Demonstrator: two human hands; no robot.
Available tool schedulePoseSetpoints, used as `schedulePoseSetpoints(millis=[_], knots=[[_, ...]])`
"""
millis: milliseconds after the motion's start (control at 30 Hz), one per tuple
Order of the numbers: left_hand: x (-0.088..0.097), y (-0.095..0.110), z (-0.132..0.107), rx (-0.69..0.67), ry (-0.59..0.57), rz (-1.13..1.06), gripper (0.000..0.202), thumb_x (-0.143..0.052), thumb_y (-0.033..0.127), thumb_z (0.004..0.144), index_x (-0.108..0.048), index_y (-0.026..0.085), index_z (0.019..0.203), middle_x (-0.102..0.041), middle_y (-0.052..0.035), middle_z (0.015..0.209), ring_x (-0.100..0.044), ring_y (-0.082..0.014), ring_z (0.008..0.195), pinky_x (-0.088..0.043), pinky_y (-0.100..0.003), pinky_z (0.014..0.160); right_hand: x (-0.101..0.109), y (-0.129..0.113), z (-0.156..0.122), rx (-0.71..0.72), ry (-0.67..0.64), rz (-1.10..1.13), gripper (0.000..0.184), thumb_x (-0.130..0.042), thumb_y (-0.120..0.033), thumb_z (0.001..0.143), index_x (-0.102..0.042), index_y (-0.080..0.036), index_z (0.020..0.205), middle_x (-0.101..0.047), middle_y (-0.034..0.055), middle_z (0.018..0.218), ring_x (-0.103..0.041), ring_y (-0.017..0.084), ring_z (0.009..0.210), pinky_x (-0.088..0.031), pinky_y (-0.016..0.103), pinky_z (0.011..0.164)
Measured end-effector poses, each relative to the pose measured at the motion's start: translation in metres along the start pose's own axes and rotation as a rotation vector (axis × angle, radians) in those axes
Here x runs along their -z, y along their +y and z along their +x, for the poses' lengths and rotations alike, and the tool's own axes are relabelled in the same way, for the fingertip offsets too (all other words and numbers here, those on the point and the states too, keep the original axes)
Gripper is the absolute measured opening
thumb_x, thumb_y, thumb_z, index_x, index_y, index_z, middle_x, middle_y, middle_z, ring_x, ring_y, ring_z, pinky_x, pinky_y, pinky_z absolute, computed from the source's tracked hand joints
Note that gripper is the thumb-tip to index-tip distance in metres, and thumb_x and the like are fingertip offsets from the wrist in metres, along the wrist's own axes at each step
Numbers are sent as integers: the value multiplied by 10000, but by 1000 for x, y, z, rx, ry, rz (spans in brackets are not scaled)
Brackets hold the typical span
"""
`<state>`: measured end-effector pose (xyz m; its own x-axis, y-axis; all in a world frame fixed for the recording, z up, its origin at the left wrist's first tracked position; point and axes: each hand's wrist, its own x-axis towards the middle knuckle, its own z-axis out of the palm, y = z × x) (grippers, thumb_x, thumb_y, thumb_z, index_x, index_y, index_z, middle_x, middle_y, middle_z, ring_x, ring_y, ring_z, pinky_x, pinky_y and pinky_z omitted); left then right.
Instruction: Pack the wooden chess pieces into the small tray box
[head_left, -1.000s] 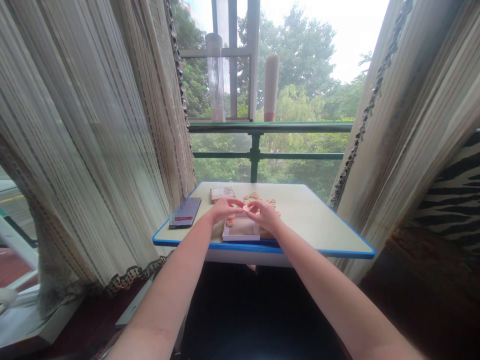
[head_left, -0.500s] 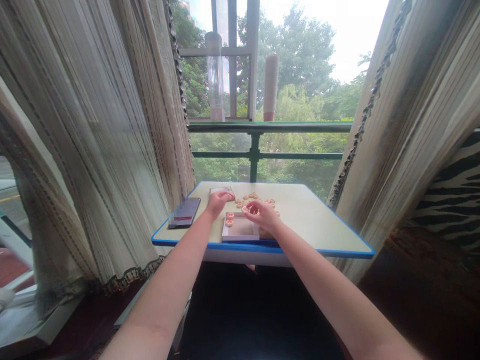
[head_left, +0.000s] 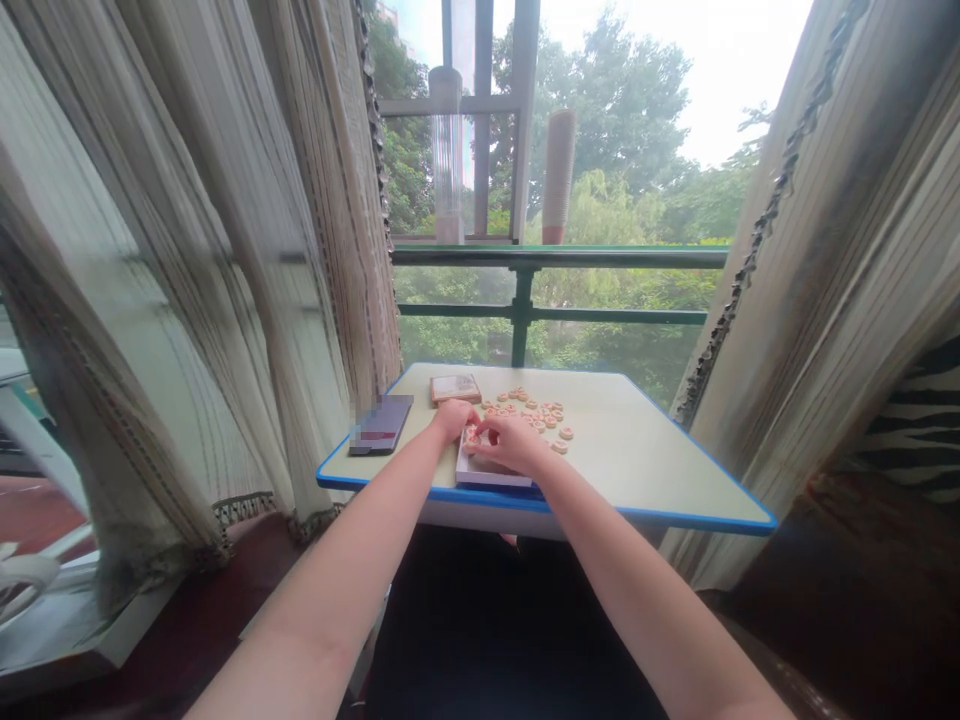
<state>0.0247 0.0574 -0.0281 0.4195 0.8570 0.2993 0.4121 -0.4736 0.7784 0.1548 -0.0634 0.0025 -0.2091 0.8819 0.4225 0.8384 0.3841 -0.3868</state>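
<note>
A shallow white box (head_left: pixel 491 476) lies near the front edge of the table, with round wooden Chinese chess pieces inside its left side. My right hand (head_left: pixel 510 443) reaches into it, thumb and forefinger curled around a chess piece (head_left: pixel 471 440) by the left wall. My left hand (head_left: pixel 454 417) rests at the box's far left corner, its fingers loosely stretched toward the right fingertips. I see nothing held in it, though its fingertips are partly hidden. Beyond the hands, several more chess pieces (head_left: pixel 550 422) lie scattered. My right hand covers much of the box's inside.
A dark phone-like slab (head_left: pixel 384 424) lies at the table's left edge, partly blurred. Behind my left hand is a flat, framed lid or small box (head_left: pixel 454 388). The table (head_left: pixel 637 450) has a blue rim. Curtains (head_left: pixel 247 250) flank it, and a green railing (head_left: pixel 570 258) stands behind.
My right hand has moved left and down into the box with a chess piece. My left hand has come down to the box's corner, uncovering the framed flat item. The view has shifted slightly.
</note>
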Motion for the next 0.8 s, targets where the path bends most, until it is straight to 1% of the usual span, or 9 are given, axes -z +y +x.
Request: schedulePoseSetpoints(millis=[67, 233, 433, 600, 800], knots=[[0, -1, 1, -11, -12, 28, 253, -402, 144, 619, -625, 174, 505, -610, -23, 579, -558, -148, 639, -459, -247, 633, -1, 1, 0, 0, -2, 0, 265, -672, -456, 695, -658, -219, 813, -583, -21, 632, -485, 98, 542, -294, 215, 500], [1, -5, 4, -40, -13, 104, 220, -441, 136, 598, -637, 167, 503, -606, -23, 574, -554, -157, 628, -455, -257, 621, -4, -1, 2, 30, -27, -46, 209, -659, -420, 714, -665, -237, 815, -584, -23, 618, -488, 100, 534, -289, 217, 493], [1, -5, 4, -78, -36, 174, 198, -469, 134, 594, -648, 174, 518, -603, -11, 580, -539, -146, 615, -447, -241, 600, -4, -2, 1, 45, -8, -62, 245, -650, -420, 723, -659, -229, 876, -590, -18, 624, -497, 107, 556, -305, 217, 508], [1, -5, 4, -88, -38, 198, 195, -472, 129, 602, -650, 167, 532, -610, -15, 605, -539, -146, 627, -446, -242, 609, -3, -1, 1, 79, -35, -36, 193, -645, -397, 729, -656, -214, 788, -588, -18, 628, -475, 94, 537, -297, 213, 501], [1, -3, 4, -88, -29, 210, 221, -450, 124, 610, -650, 168, 527, -604, -13, 595, -540, -149, 643, -450, -242, 615, -6, 4, 2, 93, -33, 10, 129, -641, -329, 740, -661, -216, 797, -589, -20, 643, -471, 88, 530, -301, 213, 509]])
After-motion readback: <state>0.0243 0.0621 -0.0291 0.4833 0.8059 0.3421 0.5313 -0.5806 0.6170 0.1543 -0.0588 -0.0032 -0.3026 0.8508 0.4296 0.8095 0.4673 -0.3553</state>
